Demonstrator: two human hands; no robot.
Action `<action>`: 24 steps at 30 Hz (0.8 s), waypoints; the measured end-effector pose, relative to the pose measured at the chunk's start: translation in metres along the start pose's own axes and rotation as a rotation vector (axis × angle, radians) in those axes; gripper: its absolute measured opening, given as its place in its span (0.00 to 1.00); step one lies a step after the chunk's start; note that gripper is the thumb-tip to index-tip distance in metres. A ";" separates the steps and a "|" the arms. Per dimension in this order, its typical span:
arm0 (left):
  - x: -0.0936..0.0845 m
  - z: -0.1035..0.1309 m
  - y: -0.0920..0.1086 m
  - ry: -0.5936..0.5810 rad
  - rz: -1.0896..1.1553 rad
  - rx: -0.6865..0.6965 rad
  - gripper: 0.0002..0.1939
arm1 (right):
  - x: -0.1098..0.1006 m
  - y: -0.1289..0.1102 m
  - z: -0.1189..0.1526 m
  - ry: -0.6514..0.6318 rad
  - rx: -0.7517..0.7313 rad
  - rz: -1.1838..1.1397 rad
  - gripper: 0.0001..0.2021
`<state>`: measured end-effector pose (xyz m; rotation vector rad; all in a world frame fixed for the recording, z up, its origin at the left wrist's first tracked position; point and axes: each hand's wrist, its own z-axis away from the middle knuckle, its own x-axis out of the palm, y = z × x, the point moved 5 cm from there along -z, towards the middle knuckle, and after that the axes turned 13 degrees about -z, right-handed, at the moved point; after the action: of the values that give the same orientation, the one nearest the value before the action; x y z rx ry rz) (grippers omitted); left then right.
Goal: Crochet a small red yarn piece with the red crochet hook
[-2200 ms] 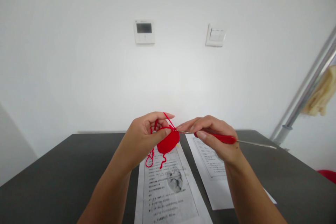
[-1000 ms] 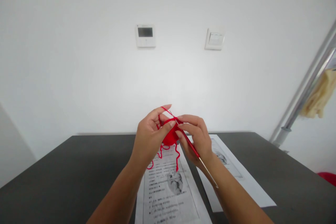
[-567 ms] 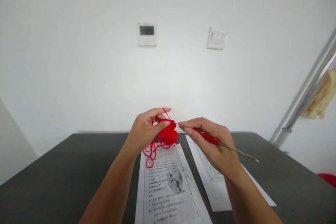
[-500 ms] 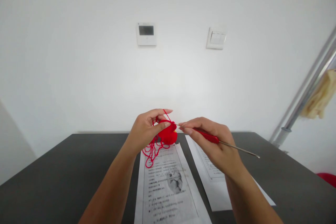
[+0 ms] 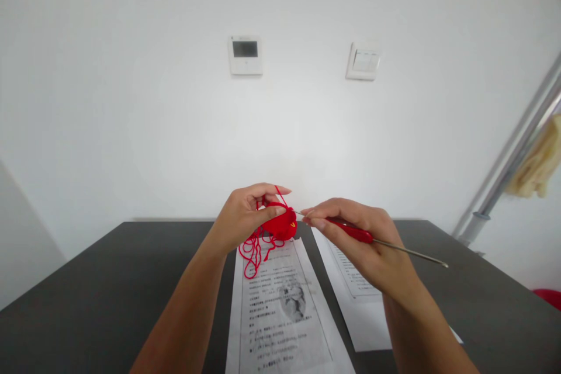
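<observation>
One white wall (image 5: 298, 134) is seen behind and above both grips, and one dark table (image 5: 109, 280) is spread below them. Two printed sheets are laid on it: the near sheet (image 5: 272, 327), with one oval grey picture, is set below the left grip, and the far sheet (image 5: 366, 324) is partly covered by the right forearm. One metal pole (image 5: 512, 169) is seen to the right of both grips, with one yellowish cloth (image 5: 534, 166) beside it. Two hands are shown. By the left hand (image 5: 245, 216), one red knitted piece (image 5: 280, 227) is pinched between thumb and fingers; by the right hand (image 5: 363, 234), one double-ended hook (image 5: 357, 234) with a red handle is grasped like a pen, its tip at the piece's upper edge. Two wall fittings, a display panel (image 5: 245, 55) and a switch plate (image 5: 363, 62), are mounted above the grips. Red yarn (image 5: 251, 266) is draped over the left forefinger and looped below. Small yellow stitching is shown on the piece. Print is too blurred to be read.
</observation>
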<state>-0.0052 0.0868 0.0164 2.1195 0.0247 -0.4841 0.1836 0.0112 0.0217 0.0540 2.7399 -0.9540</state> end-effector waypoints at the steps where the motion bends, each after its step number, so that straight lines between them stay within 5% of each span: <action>1: -0.001 0.000 0.000 0.006 -0.017 0.018 0.10 | -0.001 -0.001 0.001 0.001 -0.001 0.000 0.06; 5: -0.005 -0.001 0.001 0.040 -0.036 0.054 0.07 | -0.004 0.004 0.000 0.029 0.054 -0.103 0.05; 11: 0.004 0.003 -0.006 -0.107 0.241 -0.163 0.13 | 0.001 0.026 -0.009 0.102 0.139 -0.563 0.03; 17: 0.014 0.007 -0.006 -0.234 0.415 -0.226 0.15 | 0.006 0.010 -0.011 -0.049 -0.314 -0.204 0.13; 24: 0.009 0.007 -0.005 -0.159 0.413 -0.216 0.16 | 0.012 0.009 -0.010 -0.166 -0.380 -0.071 0.16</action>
<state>-0.0006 0.0821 0.0060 1.8053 -0.4250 -0.3802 0.1703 0.0244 0.0209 -0.1808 2.7293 -0.4176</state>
